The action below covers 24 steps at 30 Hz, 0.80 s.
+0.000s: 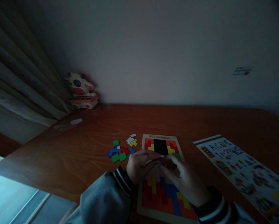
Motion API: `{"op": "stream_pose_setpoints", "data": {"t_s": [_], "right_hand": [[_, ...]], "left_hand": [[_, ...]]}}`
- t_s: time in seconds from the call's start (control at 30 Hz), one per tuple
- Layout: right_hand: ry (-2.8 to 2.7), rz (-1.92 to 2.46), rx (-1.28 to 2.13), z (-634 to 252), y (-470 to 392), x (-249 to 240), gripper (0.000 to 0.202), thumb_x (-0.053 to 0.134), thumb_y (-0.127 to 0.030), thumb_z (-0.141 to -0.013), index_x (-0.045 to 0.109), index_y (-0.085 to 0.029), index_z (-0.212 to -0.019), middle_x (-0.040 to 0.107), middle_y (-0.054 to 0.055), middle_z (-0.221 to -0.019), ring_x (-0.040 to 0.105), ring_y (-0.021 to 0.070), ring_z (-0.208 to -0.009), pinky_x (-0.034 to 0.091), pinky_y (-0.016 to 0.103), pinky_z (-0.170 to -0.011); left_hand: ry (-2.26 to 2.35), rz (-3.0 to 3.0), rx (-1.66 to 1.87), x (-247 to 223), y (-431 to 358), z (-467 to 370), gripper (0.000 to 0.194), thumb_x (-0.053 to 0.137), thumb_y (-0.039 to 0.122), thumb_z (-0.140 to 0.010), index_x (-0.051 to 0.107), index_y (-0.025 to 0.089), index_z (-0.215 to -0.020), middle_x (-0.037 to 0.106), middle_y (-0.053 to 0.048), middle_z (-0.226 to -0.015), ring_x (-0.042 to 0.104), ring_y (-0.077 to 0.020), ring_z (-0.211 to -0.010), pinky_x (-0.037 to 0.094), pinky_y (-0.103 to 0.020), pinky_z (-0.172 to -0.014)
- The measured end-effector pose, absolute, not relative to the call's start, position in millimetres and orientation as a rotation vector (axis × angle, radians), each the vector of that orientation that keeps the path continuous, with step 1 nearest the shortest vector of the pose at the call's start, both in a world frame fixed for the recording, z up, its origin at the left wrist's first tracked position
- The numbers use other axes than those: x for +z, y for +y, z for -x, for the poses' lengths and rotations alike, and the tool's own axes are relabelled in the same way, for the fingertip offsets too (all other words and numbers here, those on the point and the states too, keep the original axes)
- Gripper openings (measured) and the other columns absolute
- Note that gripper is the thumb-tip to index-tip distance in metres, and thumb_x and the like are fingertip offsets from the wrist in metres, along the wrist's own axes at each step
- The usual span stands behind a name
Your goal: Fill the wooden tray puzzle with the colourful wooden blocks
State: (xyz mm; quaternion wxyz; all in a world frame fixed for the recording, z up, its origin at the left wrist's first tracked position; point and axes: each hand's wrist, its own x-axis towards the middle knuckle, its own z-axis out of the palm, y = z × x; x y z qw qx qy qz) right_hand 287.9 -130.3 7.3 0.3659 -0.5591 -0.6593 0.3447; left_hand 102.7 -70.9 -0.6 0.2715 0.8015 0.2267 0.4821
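A wooden puzzle board (160,137) with a pale frame lies in front of me, partly filled with red, yellow, blue and green block pieces. Dark bare base shows near its top. My left hand (139,163) and my right hand (182,177) meet above the board's middle, fingers pinched together. Between their fingertips is a small dark purple puzzle piece (158,159), mostly covered by the fingers. The hands hide the centre of the board. Left of the board lies a loose pile of puzzle pieces (115,158) in green, blue, red and purple, with yellow and white ones just behind.
A printed sheet (237,168) of coloured shapes and letters lies to the right on the brown table (90,149). A cow-shaped toy (81,90) stands at the back left by the curtain (20,71). Near it is a whitish strip (76,121). A wall rises behind.
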Motion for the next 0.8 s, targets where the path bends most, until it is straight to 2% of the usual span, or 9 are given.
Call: {"op": "stream_pose_setpoints", "data": {"t_s": [0.07, 0.2, 0.33, 0.43, 0.6, 0.8], "right_hand": [[-1.648, 1.446, 0.876, -286.4, -129.7, 3.1, 0.020, 0.055, -0.042, -0.090, 0.059, -0.023, -0.097, 0.071, 0.004, -0.087, 0.069, 0.0171, -0.078, 0.056, 0.027, -0.068], [-1.613, 1.401, 0.897, -283.9, -126.2, -3.0, 0.031, 0.055, -0.042, -0.091, 0.057, -0.022, -0.115, 0.073, 0.008, -0.100, 0.070, 0.0182, -0.083, 0.057, 0.030, -0.075], [-1.640, 1.363, 0.915, -282.6, -123.9, -5.1, 0.029, 0.051, -0.040, -0.093, 0.061, -0.022, -0.112, 0.074, 0.009, -0.101, 0.070, 0.0202, -0.088, 0.057, 0.032, -0.078], [-1.645, 1.374, 0.905, -283.8, -122.7, -4.6, 0.027, 0.053, -0.038, -0.091, 0.063, -0.022, -0.110, 0.074, 0.008, -0.100, 0.071, 0.0204, -0.088, 0.057, 0.031, -0.075], [-1.669, 1.394, 0.841, -287.1, -120.8, 0.4, 0.022, 0.056, -0.034, -0.089, 0.067, -0.023, -0.105, 0.075, 0.006, -0.095, 0.071, 0.0189, -0.083, 0.056, 0.028, -0.073], [-1.710, 1.325, 0.748, -288.7, -123.3, 11.9, 0.018, 0.059, -0.039, -0.090, 0.071, -0.026, -0.095, 0.074, 0.002, -0.087, 0.069, 0.0171, -0.080, 0.054, 0.026, -0.073]], "left_hand": [[0.609, -2.212, 1.368, -5.9, -69.4, -103.2, 0.023, 0.069, 0.020, -0.088, 0.073, 0.023, -0.110, 0.075, -0.007, -0.097, 0.072, -0.0169, -0.085, 0.061, -0.026, -0.075], [0.593, -2.321, 1.430, -16.1, -66.0, -102.4, 0.031, 0.065, 0.021, -0.091, 0.067, 0.028, -0.122, 0.071, -0.006, -0.097, 0.071, -0.0159, -0.084, 0.061, -0.025, -0.072], [0.560, -2.364, 1.424, -23.8, -65.3, -103.2, 0.039, 0.064, 0.019, -0.091, 0.062, 0.030, -0.129, 0.069, -0.006, -0.099, 0.070, -0.0151, -0.085, 0.060, -0.025, -0.072], [0.580, -2.334, 1.418, -23.9, -66.7, -105.6, 0.036, 0.066, 0.019, -0.090, 0.066, 0.026, -0.124, 0.069, -0.006, -0.095, 0.069, -0.0150, -0.082, 0.060, -0.024, -0.071], [0.602, -2.244, 1.383, -9.9, -70.7, -106.0, 0.020, 0.069, 0.020, -0.088, 0.073, 0.021, -0.107, 0.071, -0.007, -0.091, 0.070, -0.0161, -0.082, 0.059, -0.025, -0.074], [0.755, -2.076, 1.225, 4.8, -76.4, -100.5, 0.018, 0.070, 0.025, -0.087, 0.073, 0.020, -0.105, 0.074, -0.007, -0.089, 0.070, -0.0178, -0.080, 0.057, -0.027, -0.073]]}}
